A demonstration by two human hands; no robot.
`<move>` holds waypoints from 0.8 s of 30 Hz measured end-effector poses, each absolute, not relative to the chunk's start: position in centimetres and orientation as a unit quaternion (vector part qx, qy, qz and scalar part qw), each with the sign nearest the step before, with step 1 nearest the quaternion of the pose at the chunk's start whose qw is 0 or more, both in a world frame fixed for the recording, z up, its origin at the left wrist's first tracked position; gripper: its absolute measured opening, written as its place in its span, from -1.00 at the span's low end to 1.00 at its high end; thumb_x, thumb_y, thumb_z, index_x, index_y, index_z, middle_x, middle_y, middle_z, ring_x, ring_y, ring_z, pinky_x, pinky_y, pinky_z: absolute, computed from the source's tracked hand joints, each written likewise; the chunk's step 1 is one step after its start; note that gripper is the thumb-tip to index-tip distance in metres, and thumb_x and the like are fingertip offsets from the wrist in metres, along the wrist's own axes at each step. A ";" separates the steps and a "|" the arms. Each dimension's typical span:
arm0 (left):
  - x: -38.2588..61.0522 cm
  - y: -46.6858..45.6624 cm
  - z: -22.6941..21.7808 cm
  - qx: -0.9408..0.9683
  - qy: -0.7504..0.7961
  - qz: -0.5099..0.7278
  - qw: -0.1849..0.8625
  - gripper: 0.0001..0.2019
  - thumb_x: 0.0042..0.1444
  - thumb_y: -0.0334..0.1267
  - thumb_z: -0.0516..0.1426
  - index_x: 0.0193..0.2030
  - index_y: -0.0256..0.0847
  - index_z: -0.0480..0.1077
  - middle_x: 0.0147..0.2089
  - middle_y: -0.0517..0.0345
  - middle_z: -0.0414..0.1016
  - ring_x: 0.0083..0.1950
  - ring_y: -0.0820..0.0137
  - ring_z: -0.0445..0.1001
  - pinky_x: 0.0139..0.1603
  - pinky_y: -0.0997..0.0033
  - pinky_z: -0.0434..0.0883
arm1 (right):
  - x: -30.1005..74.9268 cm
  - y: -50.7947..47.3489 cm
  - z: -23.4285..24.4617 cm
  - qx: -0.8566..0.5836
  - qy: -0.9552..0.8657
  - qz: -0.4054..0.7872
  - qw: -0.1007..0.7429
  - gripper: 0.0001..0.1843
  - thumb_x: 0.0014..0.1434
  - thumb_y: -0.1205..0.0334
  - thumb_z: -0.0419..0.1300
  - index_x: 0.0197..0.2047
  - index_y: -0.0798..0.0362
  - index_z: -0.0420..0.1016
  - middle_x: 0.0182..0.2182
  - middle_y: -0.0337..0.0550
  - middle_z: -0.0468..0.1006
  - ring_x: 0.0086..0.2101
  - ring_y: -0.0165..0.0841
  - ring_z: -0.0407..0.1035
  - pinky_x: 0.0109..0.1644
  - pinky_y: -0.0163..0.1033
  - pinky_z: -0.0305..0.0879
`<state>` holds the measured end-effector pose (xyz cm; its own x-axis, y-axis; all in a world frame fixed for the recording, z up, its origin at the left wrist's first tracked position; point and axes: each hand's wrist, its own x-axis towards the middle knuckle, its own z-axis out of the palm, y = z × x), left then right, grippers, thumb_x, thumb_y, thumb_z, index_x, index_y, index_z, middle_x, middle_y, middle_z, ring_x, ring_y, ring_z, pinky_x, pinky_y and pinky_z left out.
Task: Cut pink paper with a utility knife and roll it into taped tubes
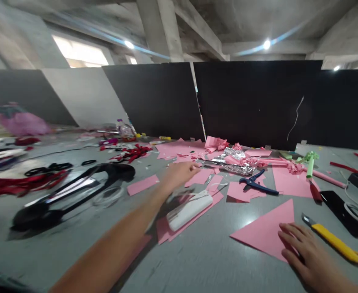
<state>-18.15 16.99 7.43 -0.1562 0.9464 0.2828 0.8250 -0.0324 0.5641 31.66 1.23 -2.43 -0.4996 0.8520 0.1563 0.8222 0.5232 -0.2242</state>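
Note:
My left hand (180, 173) stretches forward over the grey table, blurred by motion, above pink paper sheets (197, 178) and near a sheet of crumpled foil (232, 160); I cannot make out whether its fingers hold anything. My right hand (304, 250) lies flat with fingers spread on the corner of a pink paper triangle (267, 230). A yellow utility knife (333, 240) lies just right of that hand. A white oblong device (189, 209) rests on pink paper below my left forearm.
Blue-handled pliers (256, 183), a red-handled tool with a green top (311, 179), a black phone (342, 209), a tape roll (357, 213) and crumpled pink paper (218, 143) lie across the table. A large black frame (75, 191) and red ribbons (20, 183) sit left. Dark partition panels (258, 101) stand behind.

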 end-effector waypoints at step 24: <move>-21.9 21.0 -1.1 0.722 0.662 0.193 0.056 -0.52 0.41 -0.04 0.31 0.36 -0.17 0.47 0.44 -0.11 0.47 0.41 0.00 0.48 0.44 -0.27 0.43 | 32.0 0.7 -3.2 -0.478 -0.867 0.062 0.126 -0.47 0.55 -0.15 0.10 0.44 -0.22 0.56 0.43 -0.14 0.51 0.39 0.16 0.40 0.42 0.45 0.41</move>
<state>-21.89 21.02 -1.13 0.0502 0.9776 0.2043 0.9343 -0.1182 0.3363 32.05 0.67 -3.25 -0.5104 0.8451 0.1589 0.8137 0.5345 -0.2287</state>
